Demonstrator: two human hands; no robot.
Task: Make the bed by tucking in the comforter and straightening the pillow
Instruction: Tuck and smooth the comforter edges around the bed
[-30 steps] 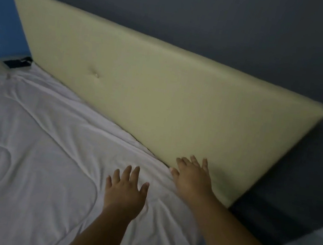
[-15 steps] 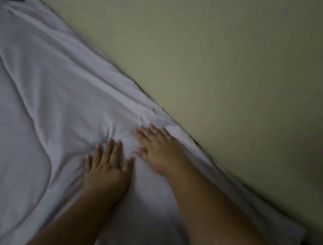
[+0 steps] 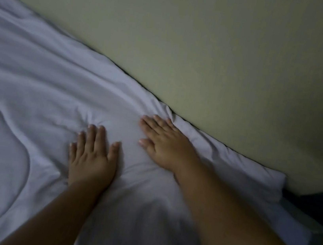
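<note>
A white comforter (image 3: 36, 88) covers the bed and runs up against a pale yellow-green headboard (image 3: 218, 53). My left hand (image 3: 92, 154) lies flat, palm down, on the comforter, with creases fanning out from its fingertips. My right hand (image 3: 164, 141) also presses flat on the comforter, fingers together, pointing up and left, a little short of the seam where fabric meets the headboard. Neither hand holds anything. No pillow shows in the head view; the raised bulge under my hands may hide one, I cannot tell.
The comforter's corner (image 3: 273, 179) ends at the right near the headboard's lower end. Beyond it is a dark gap (image 3: 315, 204) beside the bed. A curved quilted seam (image 3: 25, 157) runs through the comforter at the left.
The view has moved closer and lower toward the headboard. Both hands went from near the headboard's right end to pressing flat on the comforter, and have slid slightly apart since half a second ago.
</note>
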